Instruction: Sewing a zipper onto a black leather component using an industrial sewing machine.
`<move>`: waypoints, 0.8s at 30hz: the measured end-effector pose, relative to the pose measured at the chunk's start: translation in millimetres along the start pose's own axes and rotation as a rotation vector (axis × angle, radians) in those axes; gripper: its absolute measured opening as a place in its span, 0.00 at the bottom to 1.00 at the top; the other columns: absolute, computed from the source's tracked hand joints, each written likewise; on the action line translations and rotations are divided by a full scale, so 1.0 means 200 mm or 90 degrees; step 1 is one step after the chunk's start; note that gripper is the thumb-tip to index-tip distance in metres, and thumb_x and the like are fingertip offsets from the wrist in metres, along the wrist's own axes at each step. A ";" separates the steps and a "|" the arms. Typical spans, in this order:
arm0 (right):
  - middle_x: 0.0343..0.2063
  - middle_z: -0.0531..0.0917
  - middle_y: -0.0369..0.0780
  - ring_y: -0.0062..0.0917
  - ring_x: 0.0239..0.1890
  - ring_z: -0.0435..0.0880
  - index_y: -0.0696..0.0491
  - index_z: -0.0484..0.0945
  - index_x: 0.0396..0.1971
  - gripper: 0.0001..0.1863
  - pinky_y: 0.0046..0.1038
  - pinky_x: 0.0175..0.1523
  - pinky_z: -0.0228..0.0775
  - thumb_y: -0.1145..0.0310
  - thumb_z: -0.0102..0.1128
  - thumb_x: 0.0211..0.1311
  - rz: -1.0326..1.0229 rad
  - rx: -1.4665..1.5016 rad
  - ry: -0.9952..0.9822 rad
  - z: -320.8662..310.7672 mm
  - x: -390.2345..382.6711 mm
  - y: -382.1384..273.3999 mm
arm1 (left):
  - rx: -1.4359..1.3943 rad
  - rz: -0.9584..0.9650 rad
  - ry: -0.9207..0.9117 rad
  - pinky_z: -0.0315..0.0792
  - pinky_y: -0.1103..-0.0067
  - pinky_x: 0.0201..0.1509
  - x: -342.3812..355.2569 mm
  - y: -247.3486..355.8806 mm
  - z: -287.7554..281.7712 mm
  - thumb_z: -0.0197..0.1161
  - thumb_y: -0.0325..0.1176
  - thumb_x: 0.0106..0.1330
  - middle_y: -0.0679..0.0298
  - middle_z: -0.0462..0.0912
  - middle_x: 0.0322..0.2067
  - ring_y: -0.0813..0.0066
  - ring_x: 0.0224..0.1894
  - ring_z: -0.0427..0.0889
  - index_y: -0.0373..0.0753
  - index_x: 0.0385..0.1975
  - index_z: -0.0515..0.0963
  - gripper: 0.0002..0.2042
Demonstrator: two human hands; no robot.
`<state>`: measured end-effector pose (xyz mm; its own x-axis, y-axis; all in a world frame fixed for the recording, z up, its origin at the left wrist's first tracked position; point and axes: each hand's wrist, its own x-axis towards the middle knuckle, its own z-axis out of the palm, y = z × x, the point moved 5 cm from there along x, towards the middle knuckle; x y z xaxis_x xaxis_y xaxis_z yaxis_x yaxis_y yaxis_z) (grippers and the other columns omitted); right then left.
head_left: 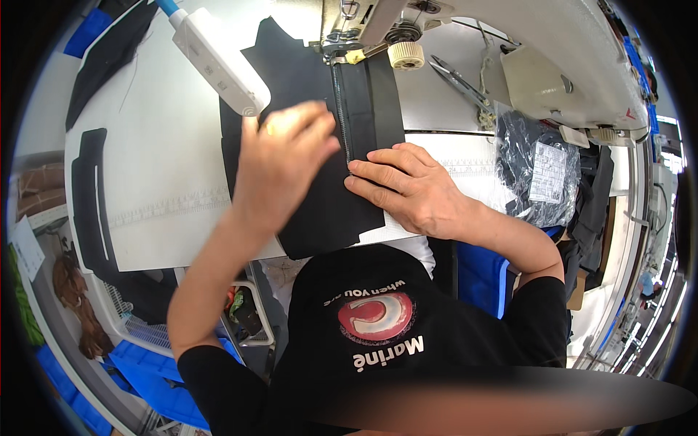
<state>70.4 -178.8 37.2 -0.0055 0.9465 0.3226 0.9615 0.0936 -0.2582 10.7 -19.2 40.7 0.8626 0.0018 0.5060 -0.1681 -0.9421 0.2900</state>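
Note:
A black fabric piece lies on the white sewing table, with a metal zipper running lengthwise up to the presser foot of the sewing machine. My left hand is over the fabric, left of the zipper, slightly blurred, with loosely bent fingers and nothing visible in them. My right hand rests open on the fabric, its spread fingertips beside the lower part of the zipper.
A white handheld device hangs at upper left. Black fabric strips lie at left. Scissors or tweezers and a plastic-wrapped bundle are at right. Blue bins stand below the table.

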 end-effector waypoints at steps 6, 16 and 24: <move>0.51 0.78 0.39 0.33 0.51 0.75 0.52 0.79 0.48 0.23 0.33 0.55 0.67 0.71 0.59 0.47 -0.002 -0.017 0.019 0.01 -0.01 0.01 | 0.028 0.006 0.013 0.72 0.75 0.42 0.07 -0.12 0.07 0.71 0.35 0.52 0.72 0.83 0.41 0.74 0.40 0.80 0.44 0.36 0.83 0.11; 0.52 0.79 0.35 0.30 0.51 0.75 0.48 0.82 0.46 0.23 0.32 0.47 0.69 0.72 0.66 0.45 -0.010 -0.006 0.013 0.01 0.00 0.03 | 0.025 0.021 0.009 0.74 0.76 0.42 0.09 -0.10 0.03 0.72 0.39 0.48 0.71 0.83 0.43 0.71 0.40 0.79 0.43 0.37 0.84 0.16; 0.50 0.79 0.37 0.31 0.50 0.76 0.52 0.80 0.46 0.21 0.32 0.50 0.69 0.70 0.64 0.48 -0.005 0.007 0.031 0.00 0.02 0.06 | 0.023 0.009 0.004 0.74 0.75 0.43 0.11 -0.12 0.04 0.72 0.37 0.47 0.70 0.83 0.43 0.70 0.40 0.78 0.42 0.37 0.83 0.16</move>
<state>81.4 -173.5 34.8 0.0005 0.9294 0.3692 0.9585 0.1048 -0.2651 38.4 1.1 38.0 0.8572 -0.0098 0.5150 -0.1628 -0.9537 0.2528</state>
